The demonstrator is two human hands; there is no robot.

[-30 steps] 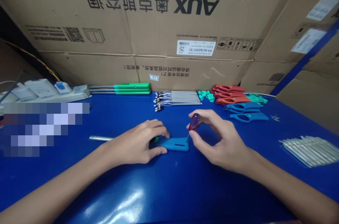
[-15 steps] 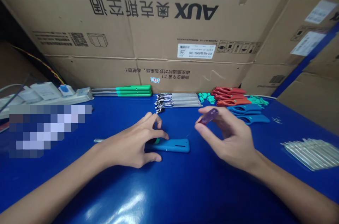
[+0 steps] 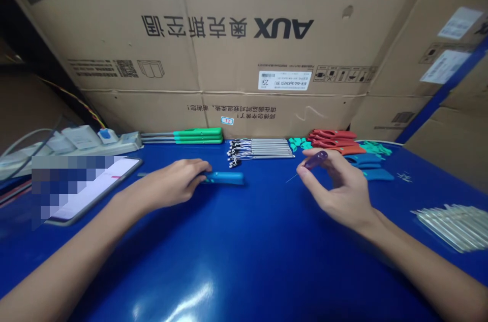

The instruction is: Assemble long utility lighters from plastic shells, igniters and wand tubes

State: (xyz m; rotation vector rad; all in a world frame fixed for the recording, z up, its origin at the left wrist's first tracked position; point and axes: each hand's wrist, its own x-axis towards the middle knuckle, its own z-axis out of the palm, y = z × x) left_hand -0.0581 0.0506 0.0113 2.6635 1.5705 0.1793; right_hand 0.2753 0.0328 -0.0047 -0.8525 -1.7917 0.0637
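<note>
My left hand (image 3: 179, 180) is closed around a blue long-neck lighter (image 3: 226, 178). Its handle points right and is slightly blurred, while the grey tip shows left of my wrist. Between thumb and fingers, my right hand (image 3: 339, 182) pinches the purple handle of a screwdriver (image 3: 316, 159). The thin shaft slants down to the left, touching nothing. Beyond my hands lie a row of silver lighter tubes (image 3: 270, 149) with wires and black ends, and small teal parts (image 3: 299, 143). Red handle shells (image 3: 330, 135) and blue handle shells (image 3: 375, 174) lie behind my right hand.
Several green long-neck lighters (image 3: 200, 136) are stacked at the back left. Near the left edge are a power strip (image 3: 114, 149) with plugs and a phone (image 3: 95, 192). Clear tubes (image 3: 453, 225) lie at the right. A cardboard wall (image 3: 229, 58) closes off the back.
My left hand has closed on the blue lighter and moved it away from me and to the left. My right hand still holds the screwdriver, slightly farther right. The view has tilted up.
</note>
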